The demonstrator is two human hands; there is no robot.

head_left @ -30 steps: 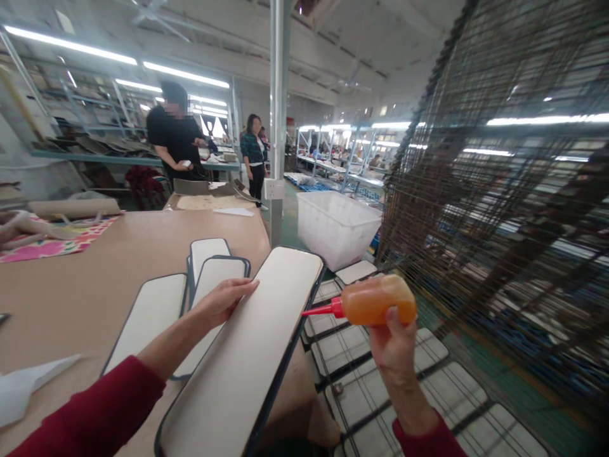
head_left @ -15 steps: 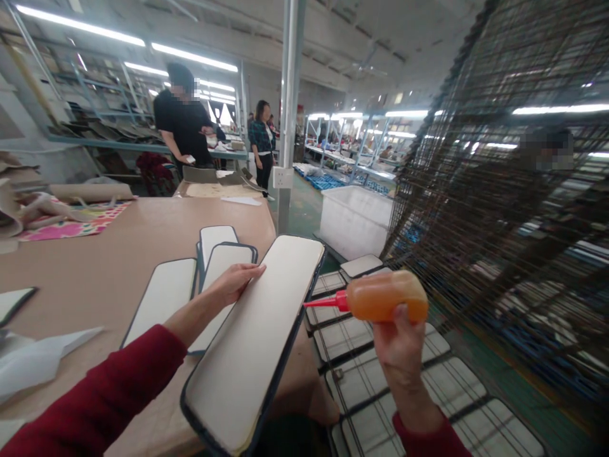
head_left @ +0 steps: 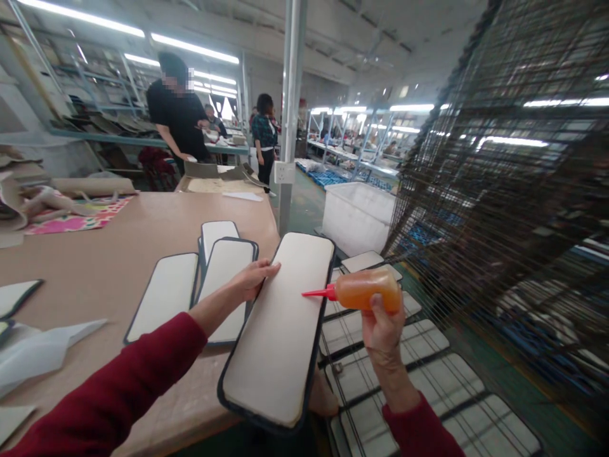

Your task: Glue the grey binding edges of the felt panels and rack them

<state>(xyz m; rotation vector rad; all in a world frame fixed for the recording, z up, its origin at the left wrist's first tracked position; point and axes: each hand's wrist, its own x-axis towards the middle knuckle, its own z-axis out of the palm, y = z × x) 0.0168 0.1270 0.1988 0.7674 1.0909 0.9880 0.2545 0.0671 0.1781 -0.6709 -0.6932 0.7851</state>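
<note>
My left hand (head_left: 257, 278) grips the left edge of a long white panel (head_left: 280, 330) with rounded corners and a dark rim, tilted at the table's right edge. In my right hand (head_left: 384, 324) is a squeeze bottle (head_left: 365, 290) of amber liquid, held on its side. Its red nozzle (head_left: 318, 292) points left and overlaps the panel's upper right part in view; whether it touches the surface I cannot tell. Similar panels (head_left: 164, 295) lie on the brown table (head_left: 176, 212) behind my left forearm.
Racked panels (head_left: 423, 374) on wires lie low at the right, beside a tall wire rack (head_left: 457, 165). Beyond stand a white bin (head_left: 356, 216) and a metal post (head_left: 288, 114). White sheets (head_left: 42, 352) are at the left. Two people stand behind the table.
The held panel has shifted right and turned more upright, with my left hand moving right too. The bottle has moved left, bringing its nozzle from the panel's edge to over its face.
</note>
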